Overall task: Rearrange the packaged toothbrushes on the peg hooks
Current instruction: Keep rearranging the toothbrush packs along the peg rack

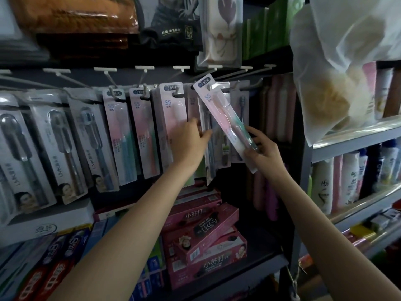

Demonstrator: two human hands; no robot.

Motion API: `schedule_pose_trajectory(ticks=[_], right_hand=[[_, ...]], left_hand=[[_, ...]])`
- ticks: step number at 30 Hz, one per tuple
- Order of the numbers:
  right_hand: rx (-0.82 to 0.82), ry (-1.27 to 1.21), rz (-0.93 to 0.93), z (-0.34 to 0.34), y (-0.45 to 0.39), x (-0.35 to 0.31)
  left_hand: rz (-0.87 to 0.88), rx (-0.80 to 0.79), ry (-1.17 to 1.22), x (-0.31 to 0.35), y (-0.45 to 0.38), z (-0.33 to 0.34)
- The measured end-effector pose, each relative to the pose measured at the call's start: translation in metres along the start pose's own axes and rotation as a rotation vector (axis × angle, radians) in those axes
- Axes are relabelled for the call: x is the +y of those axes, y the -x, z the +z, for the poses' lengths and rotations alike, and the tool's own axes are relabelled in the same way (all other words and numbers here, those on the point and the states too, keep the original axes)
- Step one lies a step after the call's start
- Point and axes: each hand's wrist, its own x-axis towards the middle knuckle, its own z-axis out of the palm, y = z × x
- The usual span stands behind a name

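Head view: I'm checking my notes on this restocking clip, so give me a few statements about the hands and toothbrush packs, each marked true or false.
1. The right hand grips a tilted pink toothbrush pack. True.
2. That pack hangs straight on a peg hook. False: it is slanted, held off the row.
3. The left hand reaches the hanging packs. True.
4. Pink toothpaste boxes sit above the hooks. False: they lie below.

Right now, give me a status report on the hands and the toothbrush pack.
Right hand grips a tilted pink pack, off its hook. Left hand touches the hanging packs. Dark-brush pack hangs just behind the tilted one.
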Motion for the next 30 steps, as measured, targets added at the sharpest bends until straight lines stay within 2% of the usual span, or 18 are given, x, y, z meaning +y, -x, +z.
schedule_pose_trajectory(ticks=[2,4,7,11,15,22,26,30], right_hand=[[-0.004,0.023,0.000,0.000,0.001,0.000],[-0.001,0.032,-0.001,0.000,0.001,0.000],[0.018,0.056,-0.023,0.001,0.003,-0.001],[0.026,0.071,-0.056,0.013,0.011,-0.003],[0.031,0.082,-0.103,0.025,0.018,-0.005],[0.015,0.019,-0.067,0.040,0.029,-0.004],[-0.033,-0.013,0.022,0.060,0.040,-0.007],[-0.063,-0.044,0.107,0.077,0.044,-0.014]], left_hand=[[-0.020,-0.029,-0.089,0.002,0.000,0.004],[-0.014,-0.015,-0.076,0.001,0.001,0.006],[0.043,0.003,0.078,-0.001,0.010,0.005],[-0.003,0.068,0.323,-0.001,0.013,-0.009],[0.059,0.102,0.234,-0.011,0.020,-0.016],[0.212,-0.117,0.168,-0.052,0.066,-0.023],[0.181,-0.099,0.168,-0.080,0.084,-0.040],[0.233,-0.084,0.175,-0.083,0.085,-0.055]])
